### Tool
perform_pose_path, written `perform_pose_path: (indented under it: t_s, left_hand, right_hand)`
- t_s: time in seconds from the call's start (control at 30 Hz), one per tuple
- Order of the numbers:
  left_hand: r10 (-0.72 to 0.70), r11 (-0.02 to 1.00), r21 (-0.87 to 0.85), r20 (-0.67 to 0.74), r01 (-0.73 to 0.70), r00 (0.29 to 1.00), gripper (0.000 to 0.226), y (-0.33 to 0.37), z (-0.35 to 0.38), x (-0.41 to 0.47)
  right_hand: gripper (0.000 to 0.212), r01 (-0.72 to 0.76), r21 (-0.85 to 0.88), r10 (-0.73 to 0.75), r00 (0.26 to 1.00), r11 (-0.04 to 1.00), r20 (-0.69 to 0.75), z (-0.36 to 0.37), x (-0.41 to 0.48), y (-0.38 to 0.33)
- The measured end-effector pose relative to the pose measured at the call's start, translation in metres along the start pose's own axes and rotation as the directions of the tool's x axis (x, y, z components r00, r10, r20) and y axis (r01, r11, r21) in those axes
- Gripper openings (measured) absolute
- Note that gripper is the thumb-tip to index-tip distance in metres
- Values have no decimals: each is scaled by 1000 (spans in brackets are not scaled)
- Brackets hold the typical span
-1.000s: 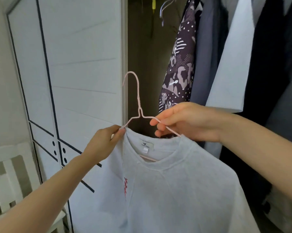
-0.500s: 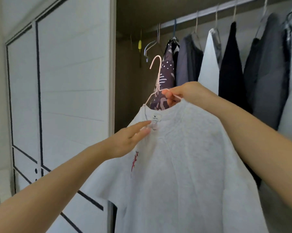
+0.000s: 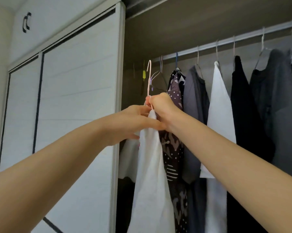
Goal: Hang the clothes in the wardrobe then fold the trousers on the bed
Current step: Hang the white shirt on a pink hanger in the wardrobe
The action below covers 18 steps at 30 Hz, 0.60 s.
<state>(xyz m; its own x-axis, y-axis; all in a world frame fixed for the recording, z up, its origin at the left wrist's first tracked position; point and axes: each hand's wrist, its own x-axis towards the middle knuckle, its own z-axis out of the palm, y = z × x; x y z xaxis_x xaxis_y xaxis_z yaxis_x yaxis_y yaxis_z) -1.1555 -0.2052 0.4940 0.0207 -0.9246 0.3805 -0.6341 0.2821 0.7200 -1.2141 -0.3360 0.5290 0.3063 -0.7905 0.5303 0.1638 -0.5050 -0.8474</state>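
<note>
Two hands are raised together at the neck of the pink hanger (image 3: 148, 78). The wire just under the hook is pinched by the right hand (image 3: 160, 107), its fingers curled tight. The collar end of the white shirt (image 3: 152, 165) is gripped by the left hand (image 3: 133, 121), with the thumb laid across the cloth. The shirt is carried on the hanger, turned edge-on and hanging straight down in the open wardrobe (image 3: 175, 31), just beside the patterned garment (image 3: 175, 98). The hook is seen below the rail (image 3: 226, 41) and not yet over it, near the empty hangers (image 3: 157, 74) at the rail's left end. The hanging step is judged to be in hand. A lift is called for next, with the hook's open side turned to the rail and set down left of the patterned garment, so that the neighbouring wires are not snagged.
</note>
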Motion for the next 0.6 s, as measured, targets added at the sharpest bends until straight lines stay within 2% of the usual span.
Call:
perform_pose_path:
  t_s: [0.1,0.23,0.33,0.47,0.5,0.53,0.57,0.6]
  left_hand:
    - [-27,999,-21,-19,26,999,35,-6,-18,12]
    - [-42,990,117,-245,73,969,17,-13,-27,30]
    - [16,991,131,-356,33,934,20,-19,-29,45]
    - [127,978,210,-528,-17,840,24,-25,-40,80]
    - [129,980,197,-554,-21,822,23,-23,-42,89]
    - [133,981,190,-573,-27,809,23,-22,-45,98]
    - [141,980,195,-583,-31,800,22,-20,-47,107]
    - [151,979,201,-586,-37,796,22,-19,-50,117]
  right_hand:
    - [16,23,-23,-23,1000,999,-18,6,9,-2]
    - [34,52,-101,-59,996,994,-72,15,24,-6]
    - [29,121,-264,-135,990,957,-39,17,38,-7]
    - [23,275,-434,-299,954,858,15,14,62,-12]
    - [26,330,-516,-353,934,791,57,10,68,-12]
    - [28,369,-664,-400,909,650,114,3,74,-12]
    - [30,377,-815,-446,880,440,167,-6,81,-11]
    - [33,347,-921,-486,845,178,224,-16,88,-11]
